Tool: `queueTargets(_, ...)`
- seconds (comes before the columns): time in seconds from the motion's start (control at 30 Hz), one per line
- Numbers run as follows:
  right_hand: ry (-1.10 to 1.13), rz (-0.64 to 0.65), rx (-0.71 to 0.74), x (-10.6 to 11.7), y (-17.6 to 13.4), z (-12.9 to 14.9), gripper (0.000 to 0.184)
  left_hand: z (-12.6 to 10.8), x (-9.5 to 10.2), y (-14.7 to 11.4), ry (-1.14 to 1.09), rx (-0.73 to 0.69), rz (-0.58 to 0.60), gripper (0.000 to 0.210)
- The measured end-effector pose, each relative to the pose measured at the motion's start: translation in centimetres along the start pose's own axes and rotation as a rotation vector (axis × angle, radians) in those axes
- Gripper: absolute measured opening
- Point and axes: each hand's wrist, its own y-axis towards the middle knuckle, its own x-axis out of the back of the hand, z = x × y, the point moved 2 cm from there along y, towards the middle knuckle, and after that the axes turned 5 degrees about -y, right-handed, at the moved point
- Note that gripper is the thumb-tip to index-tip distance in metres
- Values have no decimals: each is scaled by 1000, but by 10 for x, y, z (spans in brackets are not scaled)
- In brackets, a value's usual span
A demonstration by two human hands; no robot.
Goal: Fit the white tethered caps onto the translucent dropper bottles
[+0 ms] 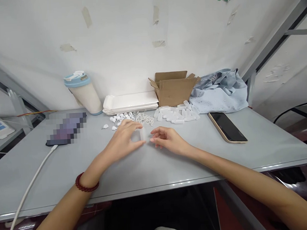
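A small translucent plastic bottle (143,134) stands upright between the thumb and fingertips of my left hand (122,139), which grips it by its two ends. Just right of it is my right hand (171,140), loosely curled, thumb and fingers apart and nothing visible in them. Behind my left hand lie small white caps (121,117). Beside them is a heap of thin whitish pieces (144,118), too small to make out exactly. More translucent bottles (179,114) lie in a pile behind my right hand.
Along the wall stand a tumbler (84,94) with a blue lid, a stack of white packets (132,101), an open cardboard box (175,89) and light blue cloth (221,94). A phone (228,127) lies right; a blurred device (66,129) with a white cable (35,184) lies left.
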Motion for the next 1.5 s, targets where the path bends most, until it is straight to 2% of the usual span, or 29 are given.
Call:
queueTargets(0.13, -14, 0, 8, 1, 0, -1, 27, 17, 14, -4, 0, 126, 91, 40)
queueTargets(0.3, -38, -10, 1, 4, 1, -1, 26, 25, 19, -7, 34, 197, 206, 42)
queueTargets(0.57, -58, -49, 6, 10, 4, -1, 22, 29, 17, -11, 28, 210, 250, 42)
queueTargets(0.7, -141, -82, 42, 14, 7, -2, 23, 30, 15, -12, 7, 216, 247, 40)
queueTargets(0.87, -371, -163, 159, 19, 10, -5, 21, 26, 19, -12, -18, 272, 320, 46)
queueTargets(1.0, -619, -211, 346, 22, 14, -9, 23, 18, 21, -10, -48, 331, 399, 58)
queueTargets(1.1, -843, -192, 514, 23, 19, -14, 34, 12, 18, -6, -62, 336, 338, 57)
queueTargets(1.17, -980, -155, 562, 21, 22, -17, 41, 9, 12, -2, -64, 335, 261, 52)
queueTargets(1.3, -1131, -120, 518, 17, 29, -19, 44, 2, 0, 4, -76, 294, 117, 40)
queueTargets(1.5, -1147, -150, 468, 16, 31, -19, 43, 0, -9, 8, -113, 290, 18, 31)
